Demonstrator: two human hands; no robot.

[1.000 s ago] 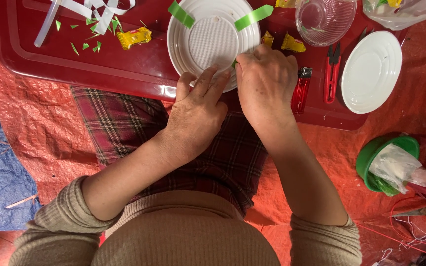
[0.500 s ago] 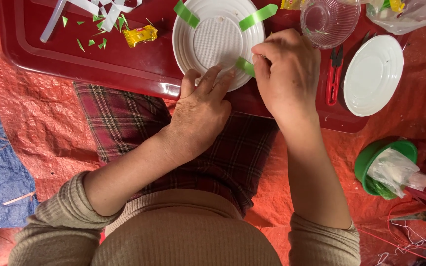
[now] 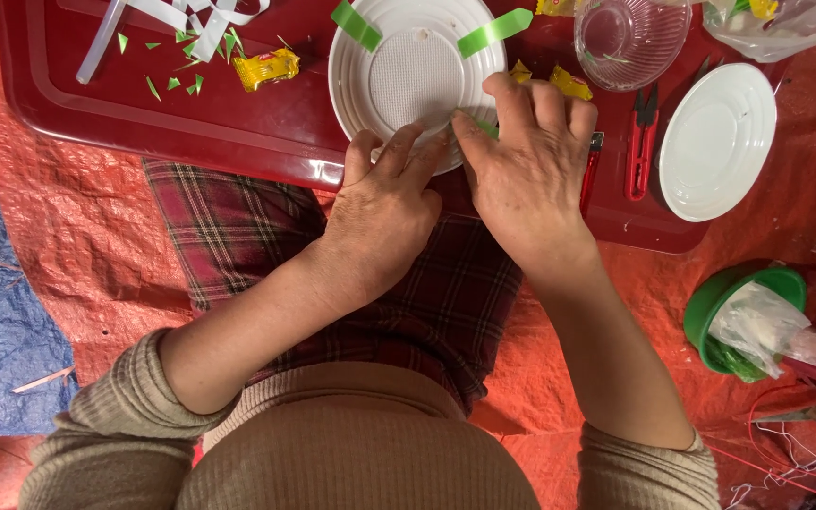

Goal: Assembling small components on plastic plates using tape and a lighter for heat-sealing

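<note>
A white plastic plate (image 3: 416,76) lies upside down on a dark red tray (image 3: 238,123). Two green strips (image 3: 493,31) stick out from its far rim. My left hand (image 3: 384,212) rests on the plate's near rim, fingers spread flat. My right hand (image 3: 531,161) pinches a third green strip (image 3: 485,127) against the near right rim, mostly hidden under the fingers.
A second white plate (image 3: 715,140), red snips (image 3: 641,142) and a clear glass bowl (image 3: 630,38) sit right on the tray. White strips, green scraps (image 3: 177,83) and a yellow candy (image 3: 266,68) lie left. A green bowl with plastic bags (image 3: 743,316) stands on the orange tarp.
My right hand has slid down and left along the plate's rim with the green strip, coming close to my left hand. The left hand has stayed put.
</note>
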